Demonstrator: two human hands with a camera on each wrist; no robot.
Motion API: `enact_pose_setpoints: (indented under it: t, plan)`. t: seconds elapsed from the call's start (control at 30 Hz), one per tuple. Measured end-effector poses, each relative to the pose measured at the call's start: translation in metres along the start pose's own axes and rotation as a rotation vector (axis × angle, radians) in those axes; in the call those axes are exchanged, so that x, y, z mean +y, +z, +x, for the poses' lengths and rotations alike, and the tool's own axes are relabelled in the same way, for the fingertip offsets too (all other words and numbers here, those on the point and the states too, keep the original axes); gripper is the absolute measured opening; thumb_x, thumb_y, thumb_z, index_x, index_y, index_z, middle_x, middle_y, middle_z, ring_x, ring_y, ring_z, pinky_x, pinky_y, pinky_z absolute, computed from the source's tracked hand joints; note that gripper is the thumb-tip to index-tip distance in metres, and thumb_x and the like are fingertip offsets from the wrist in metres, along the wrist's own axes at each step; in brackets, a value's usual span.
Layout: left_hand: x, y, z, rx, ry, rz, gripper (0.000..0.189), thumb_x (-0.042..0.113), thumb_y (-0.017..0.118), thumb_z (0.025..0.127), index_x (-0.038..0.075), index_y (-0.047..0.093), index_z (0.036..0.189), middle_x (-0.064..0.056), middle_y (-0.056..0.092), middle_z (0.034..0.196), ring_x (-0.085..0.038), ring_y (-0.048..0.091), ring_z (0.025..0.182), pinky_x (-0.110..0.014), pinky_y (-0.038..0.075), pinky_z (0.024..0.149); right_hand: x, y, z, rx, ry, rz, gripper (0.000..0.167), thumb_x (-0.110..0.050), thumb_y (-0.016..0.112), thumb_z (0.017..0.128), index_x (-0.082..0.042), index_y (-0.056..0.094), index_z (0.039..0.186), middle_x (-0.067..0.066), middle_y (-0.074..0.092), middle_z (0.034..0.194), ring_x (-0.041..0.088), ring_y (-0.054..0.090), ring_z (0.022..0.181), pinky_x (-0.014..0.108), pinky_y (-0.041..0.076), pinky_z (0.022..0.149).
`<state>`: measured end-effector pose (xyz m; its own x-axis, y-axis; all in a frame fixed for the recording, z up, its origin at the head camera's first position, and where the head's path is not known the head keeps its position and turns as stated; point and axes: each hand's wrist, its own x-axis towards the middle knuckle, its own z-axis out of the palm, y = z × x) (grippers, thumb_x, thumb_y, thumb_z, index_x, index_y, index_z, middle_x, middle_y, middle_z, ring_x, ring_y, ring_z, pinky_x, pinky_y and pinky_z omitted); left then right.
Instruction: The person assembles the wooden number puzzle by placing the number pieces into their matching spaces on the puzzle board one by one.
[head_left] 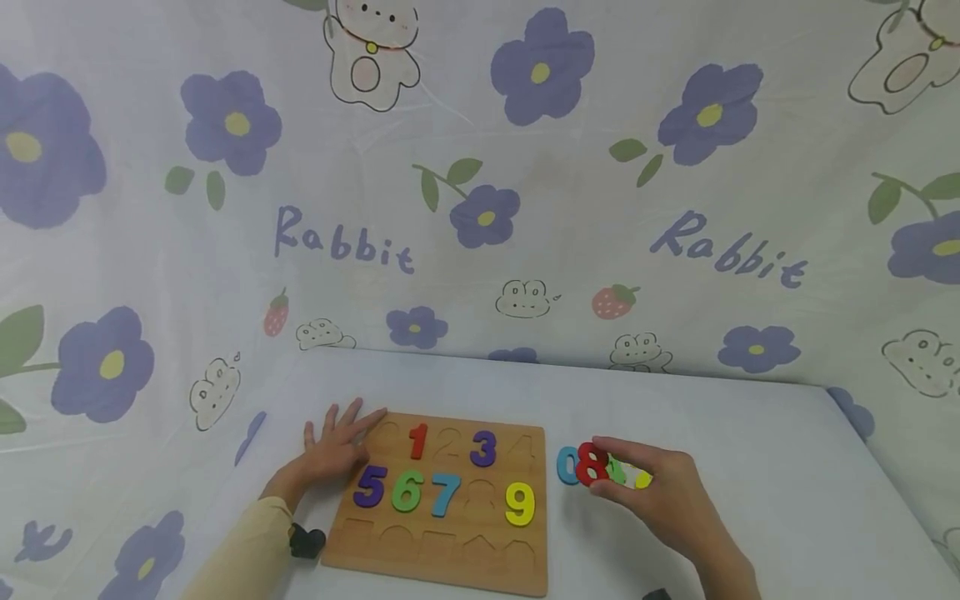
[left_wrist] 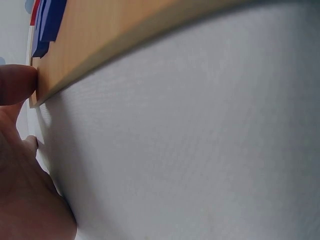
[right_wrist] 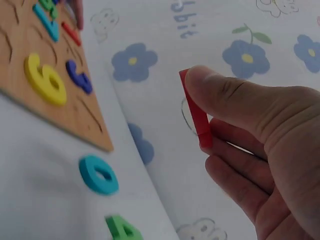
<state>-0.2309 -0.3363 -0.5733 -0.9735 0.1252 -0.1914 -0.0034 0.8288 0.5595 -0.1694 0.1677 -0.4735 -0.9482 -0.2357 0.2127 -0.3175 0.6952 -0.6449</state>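
Red 8 [head_left: 592, 463] in right hand [head_left: 670, 497], overlapping blue 0 [head_left: 562, 467] in head view

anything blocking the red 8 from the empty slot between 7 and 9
Only low things: the blue 0 on the table and the yellow 9 on the board lie roughly between. The right hand holds the red 8 raised, so it should probably pass over both to the empty slot.

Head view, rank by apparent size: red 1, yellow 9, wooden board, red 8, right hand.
1. Wooden board
2. Right hand
3. Red 8 and yellow 9: too close to rank; the hand partly covers the 8
4. Red 1
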Motion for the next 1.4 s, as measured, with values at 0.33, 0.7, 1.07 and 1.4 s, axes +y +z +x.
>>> enact_pose_setpoints:
  t: [0.33,0.7,1.07,1.4]
  plan:
    - [-0.003,0.002,0.003,0.002,0.004,0.020,0.077,0.019,0.056,0.095,0.027,0.041,0.170,-0.022,0.005,0.184,-0.058,-0.016,0.165,-0.084,-0.023,0.119,-0.031,0.037,0.014,-0.062,0.007,0.080,0.055,-0.026,0.094,0.086,-0.023,0.078,0.139,-0.004,0.081,0.132,0.029,0.073,0.133,0.058,0.060,0.108]
    - [-0.002,0.001,0.002,0.010,0.014,-0.002,0.076,0.017,0.055,0.095,0.023,0.041,0.170,-0.024,0.004,0.184,-0.060,-0.016,0.164,-0.084,-0.026,0.117,-0.055,0.071,0.025,-0.131,-0.034,0.125,0.049,-0.029,0.094,0.086,-0.025,0.080,0.133,-0.010,0.081,0.129,0.026,0.074,0.128,0.054,0.059,0.110]
    - [-0.001,0.002,0.002,0.007,0.011,-0.002,0.076,0.016,0.055,0.096,0.022,0.041,0.170,-0.025,0.004,0.184,-0.060,-0.016,0.164,-0.083,-0.026,0.117,-0.050,0.112,0.025,-0.254,-0.118,0.120,0.049,-0.028,0.090,0.091,-0.017,0.078,0.138,-0.004,0.081,0.128,0.019,0.074,0.117,0.047,0.063,0.105]
    - [-0.002,0.003,0.001,0.006,0.008,-0.003,0.075,0.017,0.054,0.097,0.022,0.042,0.170,-0.025,0.004,0.183,-0.060,-0.016,0.164,-0.084,-0.026,0.117,-0.050,0.135,0.025,-0.346,-0.058,0.064,0.052,-0.029,0.090,0.091,-0.020,0.076,0.140,-0.004,0.078,0.132,0.017,0.070,0.122,0.046,0.061,0.108]
